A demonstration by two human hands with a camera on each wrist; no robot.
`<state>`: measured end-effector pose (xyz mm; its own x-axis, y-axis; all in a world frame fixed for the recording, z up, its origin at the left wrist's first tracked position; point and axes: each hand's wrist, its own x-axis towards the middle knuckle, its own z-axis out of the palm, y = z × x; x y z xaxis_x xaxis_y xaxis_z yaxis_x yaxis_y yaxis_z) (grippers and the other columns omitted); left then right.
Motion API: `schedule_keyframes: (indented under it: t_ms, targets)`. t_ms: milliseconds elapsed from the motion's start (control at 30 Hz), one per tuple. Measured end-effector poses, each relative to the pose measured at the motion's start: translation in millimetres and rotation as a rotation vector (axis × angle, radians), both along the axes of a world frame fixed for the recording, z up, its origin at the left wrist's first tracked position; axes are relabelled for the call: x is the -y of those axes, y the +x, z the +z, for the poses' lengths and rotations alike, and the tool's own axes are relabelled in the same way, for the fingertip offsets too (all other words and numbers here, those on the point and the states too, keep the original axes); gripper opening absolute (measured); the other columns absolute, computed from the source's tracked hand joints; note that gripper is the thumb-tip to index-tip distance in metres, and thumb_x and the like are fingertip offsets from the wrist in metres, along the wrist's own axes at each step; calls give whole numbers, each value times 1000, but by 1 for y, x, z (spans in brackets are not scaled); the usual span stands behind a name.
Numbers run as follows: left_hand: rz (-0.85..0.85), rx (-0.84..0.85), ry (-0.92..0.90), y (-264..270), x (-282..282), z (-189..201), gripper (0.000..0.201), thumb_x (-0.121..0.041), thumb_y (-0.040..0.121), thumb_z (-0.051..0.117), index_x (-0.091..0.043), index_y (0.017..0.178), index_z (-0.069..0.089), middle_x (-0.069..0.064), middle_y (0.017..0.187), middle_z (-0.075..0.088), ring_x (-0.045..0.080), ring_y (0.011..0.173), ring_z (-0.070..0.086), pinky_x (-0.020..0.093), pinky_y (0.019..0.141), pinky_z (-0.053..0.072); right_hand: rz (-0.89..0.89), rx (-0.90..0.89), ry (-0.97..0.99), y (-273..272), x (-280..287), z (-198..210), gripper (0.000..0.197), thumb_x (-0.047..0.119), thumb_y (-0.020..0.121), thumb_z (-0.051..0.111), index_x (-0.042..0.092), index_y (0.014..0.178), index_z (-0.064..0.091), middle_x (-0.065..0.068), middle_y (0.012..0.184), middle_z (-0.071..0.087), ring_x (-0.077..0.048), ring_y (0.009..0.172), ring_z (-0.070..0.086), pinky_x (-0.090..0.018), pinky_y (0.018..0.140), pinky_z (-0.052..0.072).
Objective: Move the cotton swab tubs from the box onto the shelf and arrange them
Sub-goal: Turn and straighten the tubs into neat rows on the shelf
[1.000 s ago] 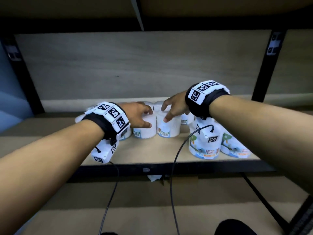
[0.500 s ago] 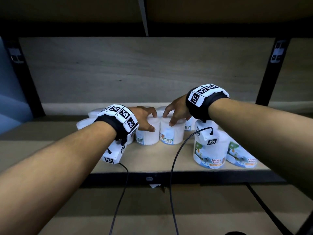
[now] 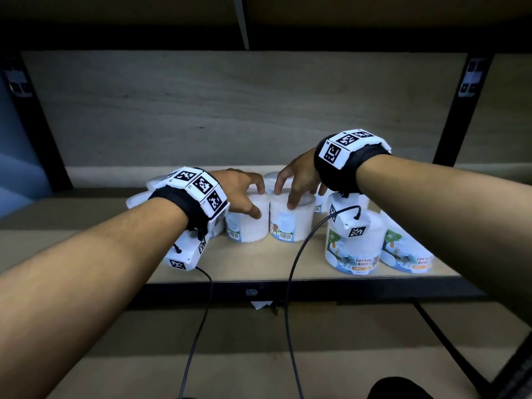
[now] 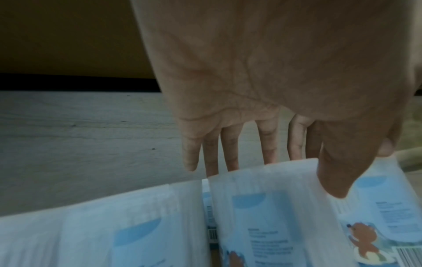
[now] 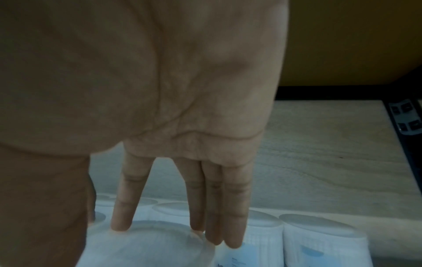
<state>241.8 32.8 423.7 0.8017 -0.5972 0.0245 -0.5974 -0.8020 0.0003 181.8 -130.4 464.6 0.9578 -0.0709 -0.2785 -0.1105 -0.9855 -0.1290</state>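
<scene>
Two small white cotton swab tubs stand side by side on the shelf (image 3: 259, 260). My left hand (image 3: 253, 201) grips the left tub (image 3: 247, 228) from above, thumb on its front wall and fingers down behind it. In the left wrist view that hand (image 4: 280, 178) straddles the same tub (image 4: 262, 207). My right hand (image 3: 299, 197) holds the right tub (image 3: 293, 226) by its top. The right wrist view shows this hand (image 5: 155, 227) with fingertips on the far rim of the tub lid (image 5: 148, 242) and the thumb on the near side.
Two taller tubs marked COTTON BUDS (image 3: 354, 249) (image 3: 406, 251) stand at the shelf's front right. More white tubs (image 3: 138, 200) sit behind my left wrist. Black uprights (image 3: 452, 110) (image 3: 37, 125) frame the bay, and a lower shelf (image 3: 259, 355) lies beneath.
Both hands stay on the same two tubs, which have hardly moved. My head view has shifted, so the shelf and hands sit a little lower in the picture.
</scene>
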Motion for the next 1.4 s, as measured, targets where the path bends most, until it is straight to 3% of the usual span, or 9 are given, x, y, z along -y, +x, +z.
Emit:
schedule_keyframes:
  t_ms: [133, 333, 467, 700, 800, 933, 1067, 1267, 1400]
  targets:
    - [-17, 9, -28, -10, -5, -2, 54, -49, 77, 73, -37, 125, 51, -1, 129, 57, 23, 111, 56, 31, 96, 44, 17, 18, -4, -12, -1, -2, 51, 23, 87, 75, 32, 135, 57, 1, 103, 56, -14, 84, 54, -22, 60, 46]
    - [-27, 19, -43, -26, -14, -4, 51, -52, 77, 73, -42, 122, 52, -3, 133, 55, 21, 114, 54, 28, 93, 38, 52, 57, -35, -32, -6, -2, 49, 25, 88, 74, 32, 133, 57, 9, 84, 51, -7, 74, 52, -16, 46, 42]
    - [-35, 6, -44, -39, -23, -5, 52, -56, 75, 72, -45, 120, 51, -6, 127, 56, 19, 108, 53, 33, 98, 41, 62, 49, -50, -47, -11, -1, 49, 31, 87, 75, 37, 132, 57, 9, 82, 53, -17, 87, 58, -19, 51, 40]
    - [-61, -13, -45, -55, -32, -3, 51, -60, 72, 72, -48, 117, 50, -9, 121, 56, 19, 108, 55, 37, 100, 43, 84, 54, -67, -65, -16, -1, 48, 32, 87, 74, 39, 132, 57, 5, 100, 58, -8, 79, 59, -15, 47, 43]
    - [-69, -9, -42, -59, -35, -4, 51, -61, 73, 71, -49, 117, 50, -10, 124, 56, 19, 109, 55, 36, 100, 43, 72, 53, -43, -70, -16, 0, 47, 30, 88, 73, 36, 132, 57, 9, 91, 55, -4, 76, 55, -12, 45, 45]
    - [-70, -21, -38, -63, -36, -2, 63, -60, 73, 71, -47, 129, 45, -8, 135, 52, 20, 116, 53, 36, 102, 41, -4, 63, -24, -67, -17, -1, 55, 49, 82, 75, 37, 132, 55, -4, 117, 60, -22, 104, 61, -31, 89, 54]
    - [-61, -116, 28, -66, -38, 11, 71, -55, 68, 57, -51, 137, 40, -13, 146, 42, 17, 128, 47, 32, 102, 35, -75, 45, -79, -58, -23, -3, 73, 61, 74, 76, 28, 135, 54, -9, 122, 59, -29, 107, 60, -39, 97, 52]
    - [-78, -184, 22, -56, -40, 15, 53, -32, 86, 65, -54, 131, 49, -19, 131, 46, 7, 110, 44, 27, 100, 33, -85, -25, -126, -52, -30, -5, 64, 58, 72, 79, 27, 123, 56, -11, 125, 63, -27, 98, 67, -43, 94, 52]
    - [-60, -219, 1, -52, -43, 18, 48, -39, 85, 66, -60, 125, 52, -17, 126, 48, 10, 110, 51, 26, 100, 39, -20, -2, -134, -55, -29, -3, 53, 44, 80, 78, 20, 123, 58, -7, 118, 64, -21, 90, 66, -24, 61, 46]
